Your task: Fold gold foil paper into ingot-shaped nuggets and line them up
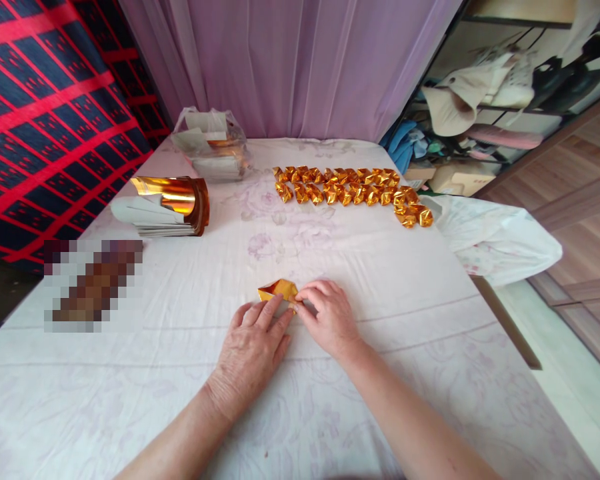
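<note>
A partly folded piece of gold foil paper [279, 288] lies on the table in front of me, its left end opening into a pointed pocket. My left hand [255, 337] rests over its near side, fingers stretched out and the fingertips pressing on the paper. At the paper's right end, my right hand [330, 313] has its thumb and fingers bent together in a pinch on the edge. The fingertips cover part of the folds there. Farther back stand rows of folded gold paper ingots [347, 187], with a few more at the right end of the rows.
A curved stack of gold foil sheets [177, 207] stands on the floral tablecloth [195, 280] at left. Behind it sits a clear plastic bag [213, 147] of more sheets. A white plastic bag [505, 233] hangs by the right table edge, near crowded shelves. One patch at left is blurred.
</note>
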Demonstrator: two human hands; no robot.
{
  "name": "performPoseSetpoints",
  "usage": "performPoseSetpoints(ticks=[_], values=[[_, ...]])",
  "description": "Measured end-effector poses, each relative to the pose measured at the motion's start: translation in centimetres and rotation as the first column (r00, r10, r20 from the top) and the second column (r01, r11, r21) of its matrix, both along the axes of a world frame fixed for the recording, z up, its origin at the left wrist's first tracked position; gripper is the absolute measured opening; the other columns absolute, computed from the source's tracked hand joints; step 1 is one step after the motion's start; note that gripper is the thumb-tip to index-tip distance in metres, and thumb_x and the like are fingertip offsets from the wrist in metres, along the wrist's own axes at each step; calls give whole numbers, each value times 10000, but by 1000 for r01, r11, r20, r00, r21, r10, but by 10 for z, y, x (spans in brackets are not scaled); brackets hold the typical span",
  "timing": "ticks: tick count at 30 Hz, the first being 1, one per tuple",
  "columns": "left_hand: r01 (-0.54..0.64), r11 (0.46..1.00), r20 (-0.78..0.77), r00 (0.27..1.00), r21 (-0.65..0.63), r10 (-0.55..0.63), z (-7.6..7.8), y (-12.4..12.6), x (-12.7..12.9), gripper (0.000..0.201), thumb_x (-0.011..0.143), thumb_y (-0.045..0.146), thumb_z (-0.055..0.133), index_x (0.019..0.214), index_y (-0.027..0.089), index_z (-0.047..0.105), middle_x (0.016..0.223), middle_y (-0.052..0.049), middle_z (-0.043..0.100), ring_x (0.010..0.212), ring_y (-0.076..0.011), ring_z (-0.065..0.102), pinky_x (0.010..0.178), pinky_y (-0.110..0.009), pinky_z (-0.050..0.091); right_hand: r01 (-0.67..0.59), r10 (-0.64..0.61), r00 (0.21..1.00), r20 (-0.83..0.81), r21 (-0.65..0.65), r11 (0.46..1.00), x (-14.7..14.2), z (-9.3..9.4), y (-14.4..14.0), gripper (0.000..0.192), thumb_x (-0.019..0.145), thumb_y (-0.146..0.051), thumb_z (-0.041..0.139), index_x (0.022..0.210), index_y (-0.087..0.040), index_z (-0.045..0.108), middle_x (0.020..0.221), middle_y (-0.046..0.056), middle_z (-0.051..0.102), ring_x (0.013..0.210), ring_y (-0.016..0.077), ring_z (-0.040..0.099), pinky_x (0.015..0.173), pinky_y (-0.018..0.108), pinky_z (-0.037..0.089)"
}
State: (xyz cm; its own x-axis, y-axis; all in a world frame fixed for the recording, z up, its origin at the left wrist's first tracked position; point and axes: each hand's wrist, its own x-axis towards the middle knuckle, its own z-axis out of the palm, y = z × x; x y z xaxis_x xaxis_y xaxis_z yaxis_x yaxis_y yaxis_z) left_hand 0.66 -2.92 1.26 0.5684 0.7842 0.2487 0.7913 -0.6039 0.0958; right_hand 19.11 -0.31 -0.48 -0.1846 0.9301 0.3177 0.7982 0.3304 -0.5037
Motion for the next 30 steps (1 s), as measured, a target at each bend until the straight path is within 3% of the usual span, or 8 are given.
performPoseSetpoints(ticks=[12,18,30], values=[[3,1000,-43,999,25,-2,0,-1,-2,335,954,308,506,1263,250,621,1316,-76,615,1144,-284,579,981,-498,442,-91,89,993,-72,-22,996,11,-3,7,153,814,-81,645,858,-224,678,924,28,677,899,197,593,821,339,436],[13,1000,-54,998,28,-11,1,0,-1,394,941,295,535,1334,289,560,1327,-95,597,1152,-293,573,970,-515,448,-78,76,995,-62,-20,997,10,-3,7,132,819,-97,643,857,-216,683,931,39,679,905,206,593,826,349,438],[37,999,-44,998,-3,-37,-1,3,-7,316,923,319,573,1230,285,643,1340,-108,571,1117,-297,593,974,-525,464,-85,84,994,-74,-6,996,10,-5,7,146,813,-94,642,858,-227,681,931,30,682,901,204,589,821,350,436]])
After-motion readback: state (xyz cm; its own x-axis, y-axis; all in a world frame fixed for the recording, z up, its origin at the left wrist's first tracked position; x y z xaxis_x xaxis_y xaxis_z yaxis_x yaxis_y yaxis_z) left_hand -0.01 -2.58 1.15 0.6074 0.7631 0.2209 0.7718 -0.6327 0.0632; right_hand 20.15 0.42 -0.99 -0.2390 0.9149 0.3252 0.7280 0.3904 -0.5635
